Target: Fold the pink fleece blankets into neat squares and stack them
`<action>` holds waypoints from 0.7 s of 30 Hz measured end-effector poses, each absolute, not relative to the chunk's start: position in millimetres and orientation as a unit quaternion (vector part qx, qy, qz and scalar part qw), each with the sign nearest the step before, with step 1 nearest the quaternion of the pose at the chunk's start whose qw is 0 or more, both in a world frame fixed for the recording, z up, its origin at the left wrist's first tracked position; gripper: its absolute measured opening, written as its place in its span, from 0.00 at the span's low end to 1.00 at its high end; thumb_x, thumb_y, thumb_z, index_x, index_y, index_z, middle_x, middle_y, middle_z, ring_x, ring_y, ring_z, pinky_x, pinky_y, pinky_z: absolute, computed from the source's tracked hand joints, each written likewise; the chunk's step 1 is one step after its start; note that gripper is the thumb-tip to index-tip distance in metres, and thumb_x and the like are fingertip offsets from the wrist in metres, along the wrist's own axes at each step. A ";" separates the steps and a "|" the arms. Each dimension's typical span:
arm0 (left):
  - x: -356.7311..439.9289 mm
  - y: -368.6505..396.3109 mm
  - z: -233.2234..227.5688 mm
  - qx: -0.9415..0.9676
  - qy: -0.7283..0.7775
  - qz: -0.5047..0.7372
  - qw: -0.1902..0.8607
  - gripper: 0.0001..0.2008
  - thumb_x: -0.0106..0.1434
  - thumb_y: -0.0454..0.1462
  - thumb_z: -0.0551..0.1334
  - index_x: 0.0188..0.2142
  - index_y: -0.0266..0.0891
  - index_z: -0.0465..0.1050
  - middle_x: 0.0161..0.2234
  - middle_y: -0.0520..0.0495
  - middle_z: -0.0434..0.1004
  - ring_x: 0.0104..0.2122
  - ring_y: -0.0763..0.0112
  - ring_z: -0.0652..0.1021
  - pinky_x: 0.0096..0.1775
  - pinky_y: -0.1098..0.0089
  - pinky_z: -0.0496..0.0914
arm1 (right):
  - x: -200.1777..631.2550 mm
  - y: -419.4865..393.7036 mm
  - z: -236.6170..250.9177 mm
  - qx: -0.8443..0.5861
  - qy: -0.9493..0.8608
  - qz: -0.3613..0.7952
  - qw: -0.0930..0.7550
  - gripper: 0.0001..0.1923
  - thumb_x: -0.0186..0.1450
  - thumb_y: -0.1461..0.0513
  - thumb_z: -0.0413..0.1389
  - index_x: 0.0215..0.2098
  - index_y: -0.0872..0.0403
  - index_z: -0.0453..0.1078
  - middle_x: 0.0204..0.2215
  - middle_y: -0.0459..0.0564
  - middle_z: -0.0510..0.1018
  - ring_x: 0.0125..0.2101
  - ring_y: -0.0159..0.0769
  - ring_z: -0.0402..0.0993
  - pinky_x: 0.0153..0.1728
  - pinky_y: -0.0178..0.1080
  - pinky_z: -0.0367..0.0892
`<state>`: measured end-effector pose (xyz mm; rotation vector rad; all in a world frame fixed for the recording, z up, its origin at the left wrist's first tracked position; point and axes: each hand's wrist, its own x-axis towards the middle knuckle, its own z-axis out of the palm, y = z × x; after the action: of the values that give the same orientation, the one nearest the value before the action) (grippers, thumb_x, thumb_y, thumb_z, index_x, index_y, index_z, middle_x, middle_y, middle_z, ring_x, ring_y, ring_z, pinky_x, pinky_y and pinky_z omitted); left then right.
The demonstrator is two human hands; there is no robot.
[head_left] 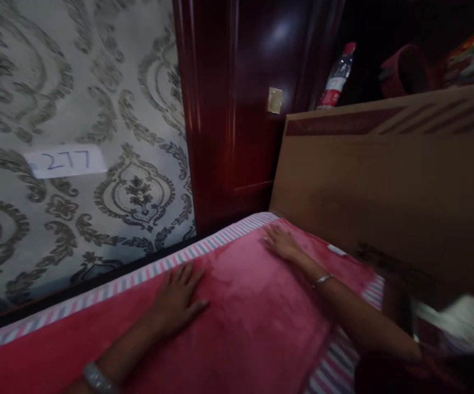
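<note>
Both hands lie flat, palms down, on a red blanket spread over a bed. The left hand rests with fingers wide and extended, holding nothing; a bracelet sits on its wrist. The right hand lies further from the person, near the blanket's far corner, fingers likewise spread and flat on the fabric, holding nothing. A thin bangle circles the right wrist.

The blanket runs under both hands and between them, its surface plush and slightly mottled. A pink-and-white striped border runs along the edge just beyond the left hand's fingertips and continues past the right hand, turning down the side under the right forearm.

Just beyond and beside the right hand stands a large cardboard box, tilted, its lower edge close to the blanket corner; whether it touches the blanket cannot be told. Above the box, a plastic bottle with a red label stands upright in a dark area.

Beyond the left hand is a wall with patterned wallpaper, bearing a white label marked "277". Between the wallpaper and the box, beyond the gap between the hands, is a dark red wooden door with a small pale plate on it.
</note>
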<state>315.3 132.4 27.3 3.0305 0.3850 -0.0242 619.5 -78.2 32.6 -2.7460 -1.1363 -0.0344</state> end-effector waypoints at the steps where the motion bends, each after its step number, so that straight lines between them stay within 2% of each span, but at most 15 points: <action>1: 309.8 124.2 25.4 0.992 0.122 0.003 0.038 0.40 0.67 0.59 0.49 0.71 0.41 0.48 0.71 0.37 0.43 0.70 0.44 0.46 0.66 0.39 0.47 | 593.9 -76.0 31.8 -0.911 -0.403 -0.007 0.091 0.31 0.74 0.50 0.37 0.73 0.47 0.47 0.72 0.50 0.48 0.71 0.47 0.41 0.67 0.59 0.43; 2: 302.7 114.7 21.7 0.993 0.115 0.013 0.034 0.39 0.67 0.58 0.49 0.70 0.41 0.50 0.71 0.37 0.45 0.70 0.43 0.48 0.66 0.39 0.47 | 566.6 -75.2 29.7 -0.891 -0.442 -0.001 0.100 0.31 0.74 0.48 0.38 0.72 0.44 0.47 0.72 0.46 0.47 0.71 0.45 0.41 0.68 0.58 0.42; 3: 294.4 104.5 16.4 0.994 0.103 0.021 0.032 0.39 0.67 0.58 0.50 0.70 0.41 0.51 0.71 0.37 0.47 0.70 0.43 0.50 0.65 0.38 0.49 | 538.7 -75.9 26.3 -0.852 -0.508 0.001 0.124 0.31 0.74 0.48 0.39 0.72 0.46 0.48 0.72 0.50 0.48 0.71 0.49 0.42 0.67 0.61 0.42; 5: 276.4 84.4 1.8 0.996 0.077 0.037 0.027 0.37 0.67 0.58 0.52 0.70 0.44 0.53 0.70 0.38 0.51 0.69 0.43 0.54 0.64 0.37 0.51 | 487.9 -81.7 17.2 -0.816 -0.561 0.004 0.138 0.30 0.73 0.45 0.42 0.71 0.37 0.48 0.72 0.42 0.48 0.71 0.44 0.42 0.69 0.54 0.40; 6: 268.3 75.7 -6.7 0.996 0.068 0.047 0.019 0.37 0.66 0.57 0.53 0.69 0.46 0.54 0.70 0.39 0.52 0.68 0.42 0.55 0.64 0.37 0.53 | 468.6 -86.4 12.0 -0.790 -0.594 -0.003 0.153 0.31 0.72 0.45 0.43 0.71 0.36 0.48 0.71 0.41 0.48 0.71 0.44 0.43 0.70 0.52 0.38; 9: 254.6 59.4 -29.1 0.994 0.065 0.087 -0.010 0.34 0.66 0.55 0.55 0.68 0.50 0.56 0.69 0.41 0.54 0.68 0.41 0.57 0.62 0.36 0.55 | 451.3 -105.2 -0.3 -0.773 -0.616 0.001 0.149 0.31 0.71 0.42 0.44 0.71 0.32 0.47 0.71 0.36 0.47 0.71 0.42 0.43 0.70 0.49 0.35; 11: 253.9 56.5 -36.5 0.991 0.072 0.108 -0.025 0.33 0.66 0.54 0.55 0.68 0.51 0.57 0.69 0.42 0.54 0.68 0.41 0.57 0.62 0.36 0.55 | 475.2 -120.9 -2.7 -0.802 -0.584 0.009 0.123 0.31 0.71 0.41 0.42 0.71 0.33 0.47 0.71 0.36 0.45 0.71 0.43 0.42 0.69 0.52 0.36; 17: 257.5 64.8 -37.5 0.992 0.070 0.101 -0.032 0.33 0.65 0.53 0.55 0.68 0.51 0.57 0.69 0.44 0.54 0.68 0.43 0.57 0.62 0.37 0.56 | 607.8 -187.9 0.5 -0.915 -0.394 0.005 0.090 0.31 0.74 0.47 0.39 0.72 0.46 0.49 0.72 0.51 0.47 0.71 0.49 0.40 0.67 0.60 0.41; 21: 255.4 73.1 -48.0 0.991 0.061 0.118 -0.032 0.34 0.65 0.54 0.55 0.68 0.53 0.56 0.70 0.46 0.54 0.68 0.43 0.57 0.62 0.38 0.57 | 655.0 -218.9 -13.5 -0.947 -0.307 -0.001 0.090 0.33 0.74 0.47 0.37 0.72 0.50 0.49 0.72 0.56 0.49 0.70 0.48 0.44 0.67 0.55 0.46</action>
<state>255.4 73.1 -48.0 3.1779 0.1945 0.3782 655.0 -218.9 -13.5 -2.8168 -0.9121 -0.0033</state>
